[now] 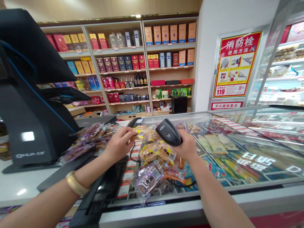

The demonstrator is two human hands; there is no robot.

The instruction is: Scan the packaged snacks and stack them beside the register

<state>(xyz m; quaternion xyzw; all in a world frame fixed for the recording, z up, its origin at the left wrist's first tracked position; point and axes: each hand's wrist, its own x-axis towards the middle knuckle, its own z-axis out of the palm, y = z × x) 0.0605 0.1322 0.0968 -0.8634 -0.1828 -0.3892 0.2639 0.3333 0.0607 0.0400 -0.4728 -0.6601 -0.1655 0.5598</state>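
My right hand [188,146] is wrapped round the grip of a black barcode scanner [168,132], its head tilted toward the left. My left hand [119,143], a gold bangle on its wrist, pinches a yellow-labelled snack packet [142,131] just left of the scanner. Below both hands, several clear snack packets [148,154] with yellow labels lie heaped on a glass top. At the near side of the heap are a purple packet [149,180] with a barcode and an orange wrapped snack [174,175].
On the left stands a black checkout terminal [35,104]. Beside it lies another pile of purple snack packets [89,139]. The glass freezer top [251,133] stretches right, goods visible beneath. Shelves of boxed bottles [114,65] line the back wall. A black cable [132,154] runs near the heap.
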